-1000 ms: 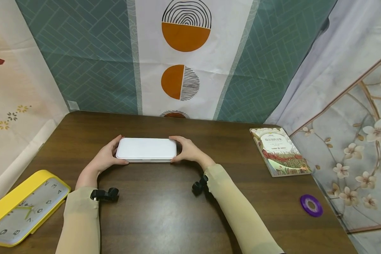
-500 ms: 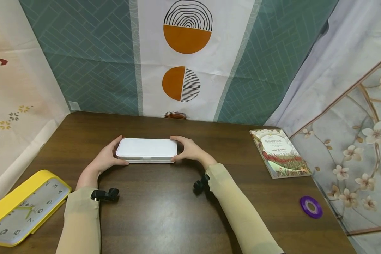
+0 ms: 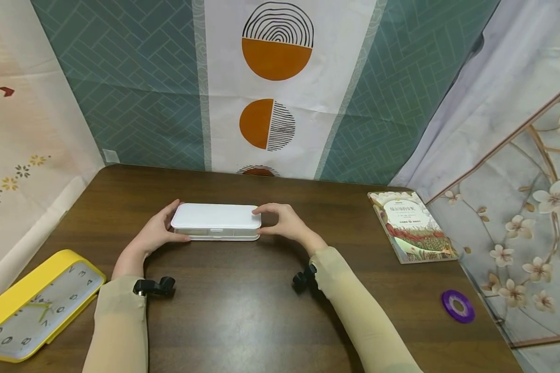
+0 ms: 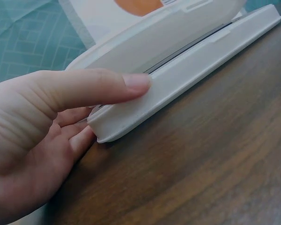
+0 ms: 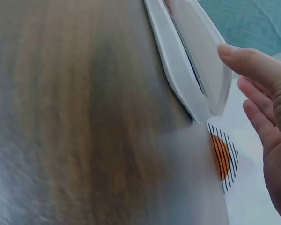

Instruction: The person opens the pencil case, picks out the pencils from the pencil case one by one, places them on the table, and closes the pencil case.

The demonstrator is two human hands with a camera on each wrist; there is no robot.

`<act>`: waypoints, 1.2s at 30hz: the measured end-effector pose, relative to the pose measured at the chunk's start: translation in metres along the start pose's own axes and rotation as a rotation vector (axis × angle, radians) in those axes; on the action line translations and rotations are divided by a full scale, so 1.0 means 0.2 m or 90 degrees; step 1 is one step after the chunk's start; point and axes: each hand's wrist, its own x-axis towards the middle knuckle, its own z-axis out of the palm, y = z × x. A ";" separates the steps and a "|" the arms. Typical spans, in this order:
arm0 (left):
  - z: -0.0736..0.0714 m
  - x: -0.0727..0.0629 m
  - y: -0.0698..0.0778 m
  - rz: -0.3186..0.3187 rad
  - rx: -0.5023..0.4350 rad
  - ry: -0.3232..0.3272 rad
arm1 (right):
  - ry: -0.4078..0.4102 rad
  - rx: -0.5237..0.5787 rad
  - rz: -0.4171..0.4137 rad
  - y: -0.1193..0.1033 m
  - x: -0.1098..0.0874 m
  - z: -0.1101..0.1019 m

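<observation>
A long white pencil case [image 3: 217, 217] lies near the back of the table, its lid [image 5: 203, 51] raised a little from the base [image 4: 192, 77]. My left hand [image 3: 153, 235] grips the left end; in the left wrist view the thumb presses the front wall and the fingers go behind. At the right end my right hand [image 3: 284, 224] holds the lid: the index fingertip is on its top corner in the head view, and the thumb [image 5: 246, 61] meets its edge in the right wrist view. The inside of the case is mostly hidden.
A yellow-framed clock [image 3: 44, 308] lies at the left edge of the brown table [image 3: 233, 311]. To the right are a book [image 3: 410, 223] and a purple ring-shaped roll [image 3: 458, 306]. A patterned cloth [image 3: 149, 103] hangs behind the table.
The lid has risen from the base, widening the gap at the front. My right hand has shifted slightly right with its index finger now over the lid's corner. The left hand stays put.
</observation>
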 end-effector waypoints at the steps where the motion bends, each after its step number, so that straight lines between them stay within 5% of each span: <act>1: 0.00 0.00 0.00 -0.001 0.001 -0.001 | 0.004 -0.002 -0.008 -0.01 0.00 0.00; 20: 0.00 0.00 -0.01 0.004 0.006 0.023 | 0.017 -0.002 -0.043 -0.03 0.02 0.06; 36: 0.00 0.00 0.00 -0.001 -0.019 0.019 | 0.100 0.144 0.027 -0.07 0.08 0.00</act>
